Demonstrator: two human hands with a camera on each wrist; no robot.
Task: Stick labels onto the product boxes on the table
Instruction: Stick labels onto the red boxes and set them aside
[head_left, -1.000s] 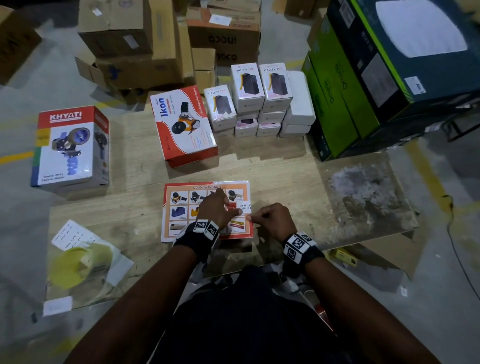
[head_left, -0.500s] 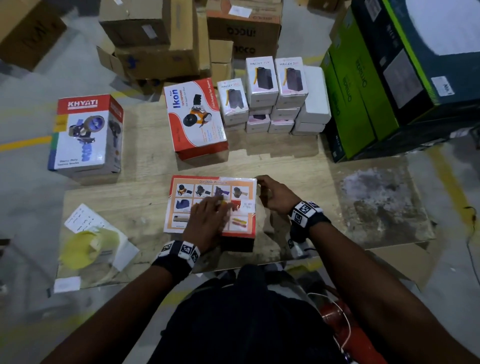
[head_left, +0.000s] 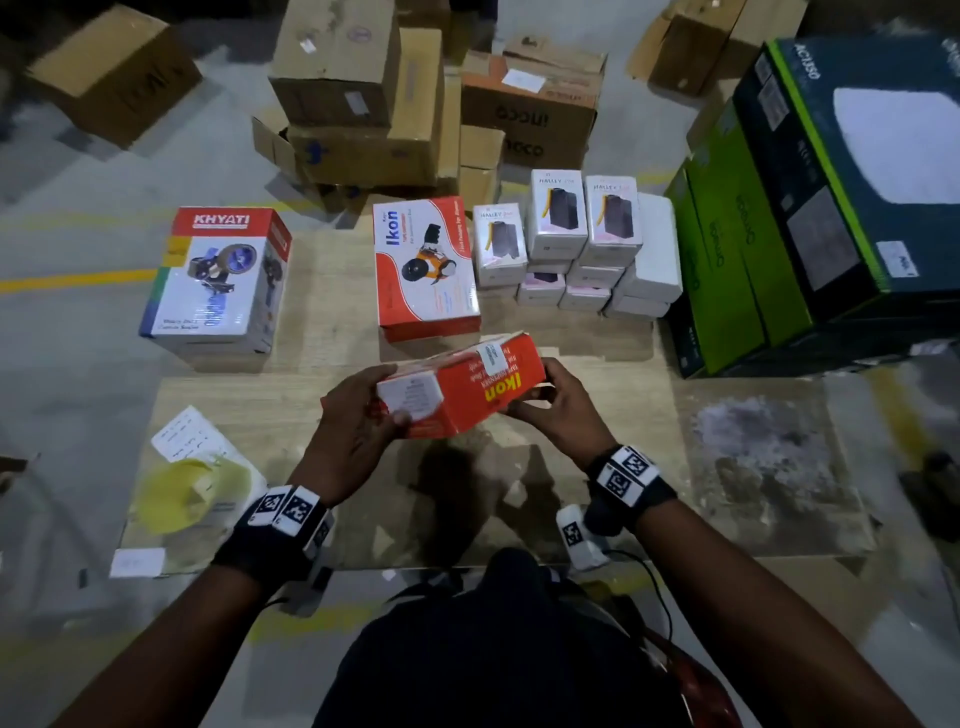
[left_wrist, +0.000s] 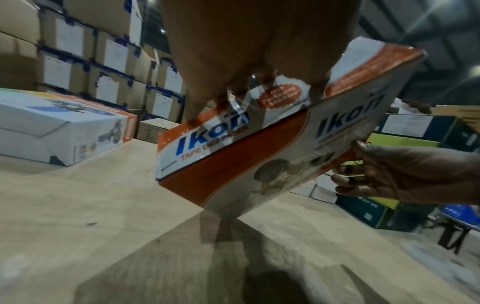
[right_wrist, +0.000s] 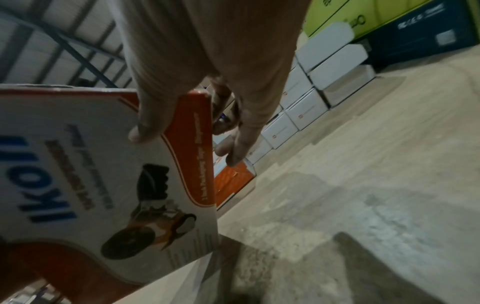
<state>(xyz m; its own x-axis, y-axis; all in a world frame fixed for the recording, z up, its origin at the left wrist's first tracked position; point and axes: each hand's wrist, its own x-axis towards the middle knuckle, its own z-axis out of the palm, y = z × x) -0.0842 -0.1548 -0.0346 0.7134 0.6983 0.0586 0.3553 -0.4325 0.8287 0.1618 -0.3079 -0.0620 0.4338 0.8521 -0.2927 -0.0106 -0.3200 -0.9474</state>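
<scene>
Both hands grip the orange-and-white cardboard Ikon box by its ends — left hand, right hand. It hangs tilted above the pale wooden worktop, probably so its small white label between the grips can be checked.

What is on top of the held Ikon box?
A small white label is stuck near the upper edge of the Ikon box. Its print is too blurred to read. The inside is hidden; the box looks closed.

- Left hand: raised off the bench, grip closed on the left end of the Ikon box; thumb on the near end face, fingers curled over the far side.
- Right hand: grip on the box's right end, thumb on its underside, fingers wrapped round its edge.
- Both forearms reach forward, wrists banded, converging toward centre.
</scene>
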